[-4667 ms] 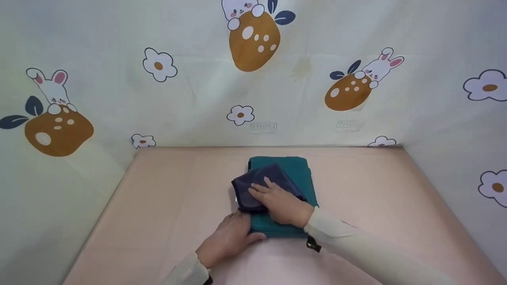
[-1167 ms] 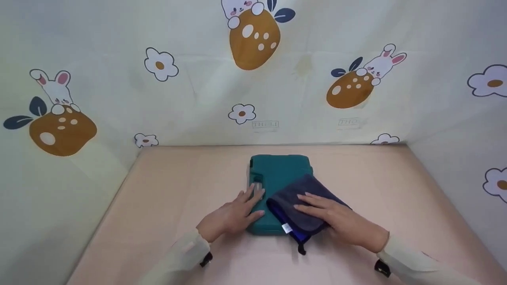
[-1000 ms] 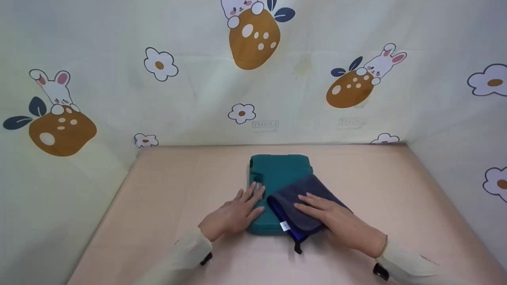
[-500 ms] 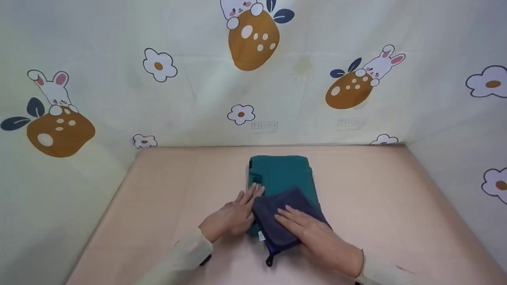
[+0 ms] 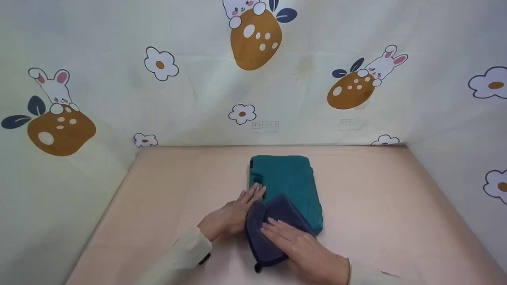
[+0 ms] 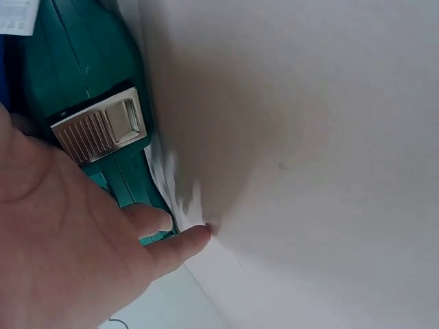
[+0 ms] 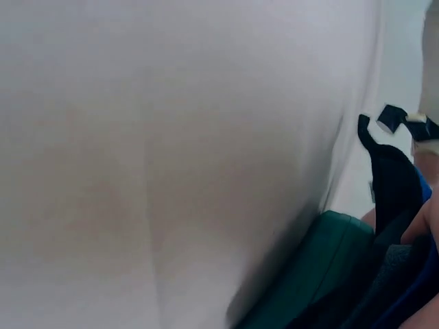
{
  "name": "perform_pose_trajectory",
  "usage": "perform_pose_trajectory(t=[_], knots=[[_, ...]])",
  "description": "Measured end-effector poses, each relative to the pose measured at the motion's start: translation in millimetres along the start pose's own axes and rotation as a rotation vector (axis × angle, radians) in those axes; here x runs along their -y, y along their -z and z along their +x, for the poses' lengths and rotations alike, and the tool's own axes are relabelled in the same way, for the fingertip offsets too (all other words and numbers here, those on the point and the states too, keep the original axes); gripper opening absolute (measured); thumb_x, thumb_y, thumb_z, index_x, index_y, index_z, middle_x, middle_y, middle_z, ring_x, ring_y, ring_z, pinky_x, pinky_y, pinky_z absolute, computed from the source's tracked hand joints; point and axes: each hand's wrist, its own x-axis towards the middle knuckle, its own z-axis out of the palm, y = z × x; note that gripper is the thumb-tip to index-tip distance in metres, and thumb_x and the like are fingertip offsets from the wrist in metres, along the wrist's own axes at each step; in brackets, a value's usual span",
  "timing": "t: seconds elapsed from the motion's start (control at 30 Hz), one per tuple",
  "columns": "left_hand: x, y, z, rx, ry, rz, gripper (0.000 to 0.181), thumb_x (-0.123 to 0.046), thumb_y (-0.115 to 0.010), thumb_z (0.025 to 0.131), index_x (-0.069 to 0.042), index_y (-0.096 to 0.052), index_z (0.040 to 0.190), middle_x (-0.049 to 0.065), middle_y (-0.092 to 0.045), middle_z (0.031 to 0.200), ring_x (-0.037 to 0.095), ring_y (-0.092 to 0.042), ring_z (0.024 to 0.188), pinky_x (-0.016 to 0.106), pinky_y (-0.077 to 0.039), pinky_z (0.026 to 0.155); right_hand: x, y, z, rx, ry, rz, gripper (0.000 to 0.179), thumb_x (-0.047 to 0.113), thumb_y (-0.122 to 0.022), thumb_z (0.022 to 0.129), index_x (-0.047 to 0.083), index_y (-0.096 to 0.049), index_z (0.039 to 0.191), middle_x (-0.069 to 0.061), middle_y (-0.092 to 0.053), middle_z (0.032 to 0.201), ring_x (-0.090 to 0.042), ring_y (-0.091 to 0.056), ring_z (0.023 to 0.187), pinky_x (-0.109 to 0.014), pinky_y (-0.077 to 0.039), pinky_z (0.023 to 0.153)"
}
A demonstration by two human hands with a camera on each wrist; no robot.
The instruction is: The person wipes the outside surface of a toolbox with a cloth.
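A teal hard plastic case [image 5: 283,174] lies flat near the middle of the table. My left hand [image 5: 233,215] rests along its left side, fingers stretched forward over the recess there. In the left wrist view a ribbed metal latch [image 6: 101,127] shows on the case's [image 6: 72,58] edge, beside the palm. My right hand [image 5: 303,247] presses with outstretched fingers on a folded dark grey cleaning cloth [image 5: 257,237], which covers the case's near left corner and hangs over its front. A white label [image 6: 17,15] and the cloth's black hanging loop [image 5: 258,268] are visible. The right thumb is hidden in the head view.
A pale pink cover [image 5: 178,178] spreads over the table on all sides of the case. Behind and at both sides stands a printed fabric wall [image 5: 194,87] with rabbits and flowers. A dark strap [image 5: 205,259] is at the left wrist.
My right hand has slid the cloth from the case's right side leftward and toward me, baring the case's right part. The left hand, earlier at the near left corner, now stays on the left side.
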Motion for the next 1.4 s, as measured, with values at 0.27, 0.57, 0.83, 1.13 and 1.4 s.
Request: perform_pose_trajectory(t=[0.27,0.57,0.83,1.13,1.4], knots=[[2.3,-0.5,1.4,0.002,0.012,-0.013,0.077,-0.047,-0.04,0.108,-0.018,0.004,0.164,0.01,0.009,0.169,0.039,-0.005,0.151,0.065,-0.028,0.109,-0.6,-4.8,4.0,0.088,0.11,-0.094,0.084,0.001,-0.074,0.092,0.01,-0.027,0.161,-0.006,-0.03,0.163,-0.024,-0.026,0.148,-0.043,-0.032,0.113],[2.4,-1.8,-3.1,-0.013,0.02,-0.065,0.069,-0.026,-0.042,0.111,-0.022,0.001,0.165,0.007,0.008,0.169,0.04,-0.008,0.151,0.065,-0.024,0.111,-6.7,-2.4,9.4,0.168,0.232,-0.141,0.059,0.025,-0.053,0.108,0.009,-0.03,0.16,-0.003,-0.033,0.162,-0.018,-0.025,0.149,-0.037,-0.028,0.115],[0.1,-1.0,-3.8,-0.019,0.032,-0.036,0.068,-0.02,-0.042,0.111,-0.019,0.0,0.165,0.007,0.007,0.169,0.038,-0.01,0.151,0.063,-0.028,0.111,-9.7,-5.8,16.6,0.236,0.331,-0.303,0.053,0.033,-0.043,0.111,0.009,-0.036,0.158,-0.001,-0.041,0.158,-0.01,-0.028,0.146,-0.028,-0.022,0.116],[1.4,-2.1,-0.7,-0.043,0.05,-0.09,0.07,-0.054,-0.026,0.109,-0.019,-0.004,0.165,0.007,0.004,0.17,0.04,-0.007,0.151,0.063,-0.023,0.113,-9.8,-6.7,18.3,0.207,0.402,-0.46,0.049,0.019,-0.051,0.109,0.006,-0.041,0.155,-0.003,-0.045,0.155,-0.01,-0.036,0.142,-0.027,-0.028,0.113],[0.5,-2.6,0.1,-0.051,0.046,-0.094,0.076,-0.06,-0.028,0.107,-0.019,-0.004,0.165,0.007,0.004,0.169,0.039,-0.005,0.151,0.064,-0.023,0.112,-11.1,-2.7,16.7,0.254,0.402,-0.489,0.05,0.024,-0.051,0.109,0.008,-0.041,0.156,-0.002,-0.044,0.156,-0.009,-0.036,0.142,-0.026,-0.031,0.112]])
